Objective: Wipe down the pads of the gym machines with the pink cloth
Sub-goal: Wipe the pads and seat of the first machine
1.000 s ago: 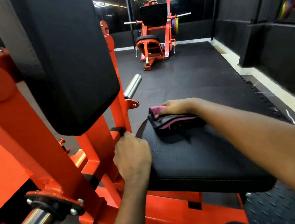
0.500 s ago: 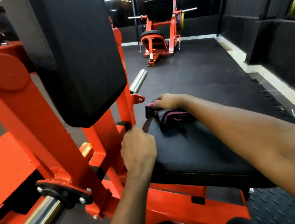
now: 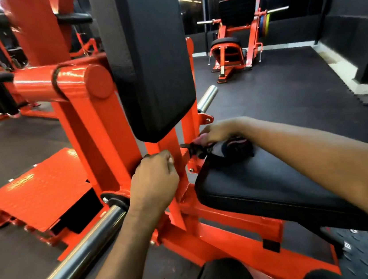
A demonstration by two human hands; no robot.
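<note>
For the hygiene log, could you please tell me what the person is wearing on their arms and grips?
The left forearm and right forearm are bare: no sleeves, watch or bands. The left grip and right grip have no gloves or visible rings.

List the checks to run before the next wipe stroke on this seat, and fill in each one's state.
1. Grip: the right hand holds the pink cloth. Ok, fingers curled over it.
2. Contact: the cloth lies on the seat pad. Ok, at its far corner by the frame.
3. Clearance: the left hand is off the pad. Ok, it grips the orange upright.
4. Cloth spread flat for wiping: not ok, it is bunched.
5. Seat pad free of dirt: cannot tell.
6. The back pad wiped: cannot tell.
</note>
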